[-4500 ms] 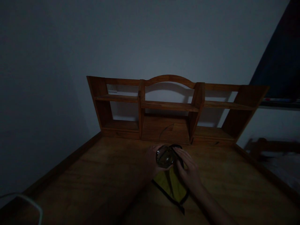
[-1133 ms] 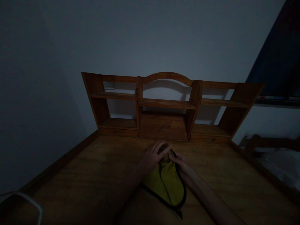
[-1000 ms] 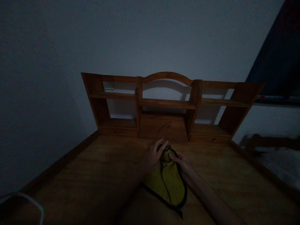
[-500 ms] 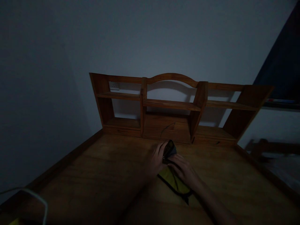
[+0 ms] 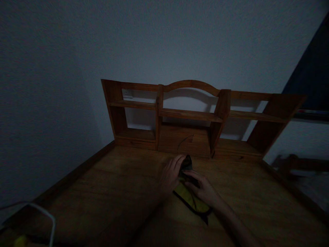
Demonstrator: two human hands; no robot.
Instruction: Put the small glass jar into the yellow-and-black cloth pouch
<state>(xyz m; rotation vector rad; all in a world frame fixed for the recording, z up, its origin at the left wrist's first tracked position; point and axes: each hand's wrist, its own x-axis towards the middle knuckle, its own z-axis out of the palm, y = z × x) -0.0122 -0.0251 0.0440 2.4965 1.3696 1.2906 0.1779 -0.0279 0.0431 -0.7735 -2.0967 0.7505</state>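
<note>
A yellow-green pouch with black trim [image 5: 189,197] lies on the wooden desk [image 5: 123,192], its dark upper end raised between my hands. My left hand [image 5: 171,173] curls around the left side of that dark end. From the right, my right hand [image 5: 202,188] has its fingers bent over the mouth of the pouch, thumb below. Dim light hides the fingertips and whatever is inside. At the near end, a small black tab points down toward me.
A wooden shelf unit [image 5: 190,115] stands along the back of the desk against the wall. A pale cable [image 5: 42,214] loops at the lower left, near a blurred yellow thing [image 5: 20,241]. A wall socket [image 5: 127,93] shows through the left shelf.
My right fingers have shifted at the pouch's mouth, and its dark end looks less widely spread. My left hand stays around it. The view has moved slightly.
</note>
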